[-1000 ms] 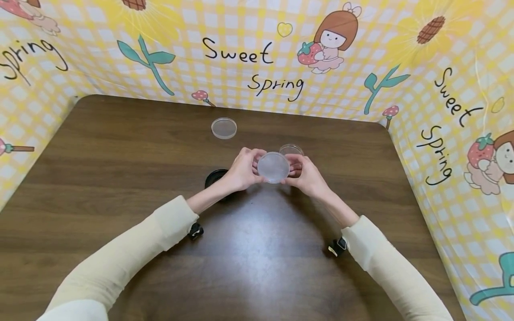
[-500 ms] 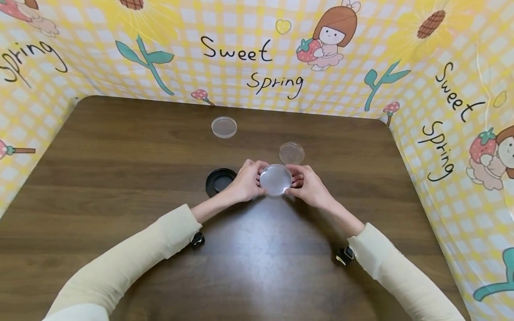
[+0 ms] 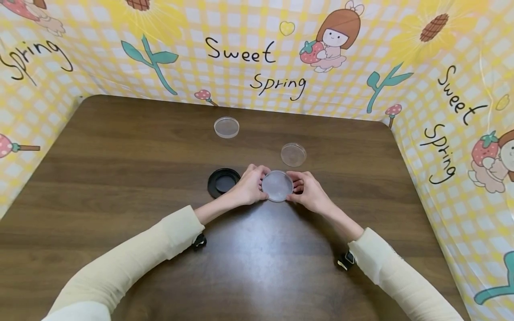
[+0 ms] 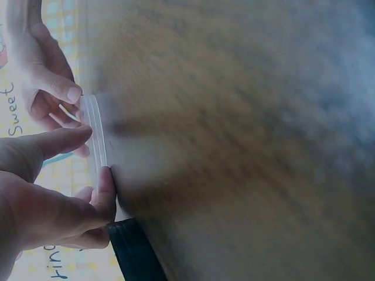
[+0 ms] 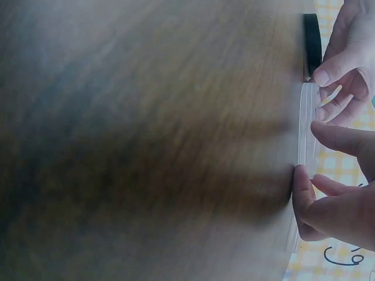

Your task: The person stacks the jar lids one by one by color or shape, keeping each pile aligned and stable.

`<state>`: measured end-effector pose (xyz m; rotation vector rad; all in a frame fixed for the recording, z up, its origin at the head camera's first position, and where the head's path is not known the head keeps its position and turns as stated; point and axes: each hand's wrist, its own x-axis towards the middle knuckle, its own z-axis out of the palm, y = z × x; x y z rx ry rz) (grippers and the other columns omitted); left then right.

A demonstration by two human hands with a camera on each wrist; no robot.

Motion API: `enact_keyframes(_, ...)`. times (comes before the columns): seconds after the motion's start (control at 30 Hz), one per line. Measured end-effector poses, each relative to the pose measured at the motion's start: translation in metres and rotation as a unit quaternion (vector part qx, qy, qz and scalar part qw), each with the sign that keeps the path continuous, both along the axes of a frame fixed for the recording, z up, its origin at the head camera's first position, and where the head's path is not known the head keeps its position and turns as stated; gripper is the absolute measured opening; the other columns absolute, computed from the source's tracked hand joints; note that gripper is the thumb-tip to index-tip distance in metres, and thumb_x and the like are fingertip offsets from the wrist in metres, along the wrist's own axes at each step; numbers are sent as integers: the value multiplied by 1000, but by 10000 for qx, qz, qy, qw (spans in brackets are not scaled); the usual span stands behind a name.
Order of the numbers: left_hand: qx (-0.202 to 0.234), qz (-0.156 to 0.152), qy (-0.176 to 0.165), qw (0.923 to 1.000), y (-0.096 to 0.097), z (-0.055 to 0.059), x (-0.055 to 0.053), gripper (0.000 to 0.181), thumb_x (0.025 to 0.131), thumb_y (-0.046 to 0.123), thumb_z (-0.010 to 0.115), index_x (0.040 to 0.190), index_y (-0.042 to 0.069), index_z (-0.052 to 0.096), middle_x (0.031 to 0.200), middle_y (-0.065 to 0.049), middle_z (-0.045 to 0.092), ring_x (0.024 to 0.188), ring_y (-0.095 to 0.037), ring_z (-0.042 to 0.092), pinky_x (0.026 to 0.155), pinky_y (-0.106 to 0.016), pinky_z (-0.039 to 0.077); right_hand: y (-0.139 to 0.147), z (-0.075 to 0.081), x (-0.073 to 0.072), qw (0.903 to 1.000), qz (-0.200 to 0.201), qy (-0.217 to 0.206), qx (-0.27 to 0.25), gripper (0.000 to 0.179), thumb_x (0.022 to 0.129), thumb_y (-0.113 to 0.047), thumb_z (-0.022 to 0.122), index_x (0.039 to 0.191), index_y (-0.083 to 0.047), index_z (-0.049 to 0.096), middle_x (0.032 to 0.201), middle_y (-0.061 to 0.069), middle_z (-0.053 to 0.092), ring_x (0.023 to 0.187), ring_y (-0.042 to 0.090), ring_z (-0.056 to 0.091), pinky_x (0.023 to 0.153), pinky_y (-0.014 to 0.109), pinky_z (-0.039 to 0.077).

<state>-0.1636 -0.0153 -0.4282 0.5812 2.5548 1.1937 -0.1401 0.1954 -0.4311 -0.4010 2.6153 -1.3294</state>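
Yellow-and-white checked cloth w/ cartoon prints (image 3: 237, 69) stands behind dark-brown wood-grain surface (image 3: 132, 151). Black round rimmed disc (image 3: 224, 183) sits on it; just R of disc, L hand (image 3: 252, 185) & R hand (image 3: 310, 191) both pinch a clear round plastic dish (image 3: 278, 186) by opp. edges, thumbs + fingers at rim. 2nd clear round plastic dish (image 3: 226, 128) lies well behind disc, 3rd clear round dish (image 3: 293, 154) back-R of disc.

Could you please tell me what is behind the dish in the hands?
Just beyond the held dish, a second dish lies on the table; whatever the held dish covers cannot be made out.
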Motion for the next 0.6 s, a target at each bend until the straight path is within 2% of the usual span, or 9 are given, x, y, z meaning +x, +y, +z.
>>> enact_keyframes(0.23, -160, -9, 21, 9999, 0, 0, 1, 59, 69, -1, 82, 121, -3, 56, 105, -15, 49, 95, -22, 50, 80, -27, 48, 1, 1, 1, 9999, 131, 29, -29, 63, 74, 9, 77, 131, 12, 50, 113, 26, 46, 92, 33, 60, 83, 42, 52)
enact_keyframes(0.47, -21, -94, -145, 9998, 1, 1, 1, 60, 70, -3, 81, 123, -6, 53, 110, -18, 48, 98, -26, 53, 81, -24, 50, 5, -1, 0, 9997, 191, 16, -116, 62, 75, 7, 77, 131, 12, 50, 113, 27, 46, 95, 35, 59, 84, 43, 52)
enact_keyframes(0.6, 6, -98, -131, 9999, 1, 0, 1, 63, 71, -2, 82, 126, -6, 51, 111, -18, 48, 98, -26, 53, 82, -24, 50, 6, -3, -1, 9994, 249, -17, -239, 63, 75, 8, 77, 131, 13, 48, 116, 29, 45, 97, 39, 58, 86, 47, 51)
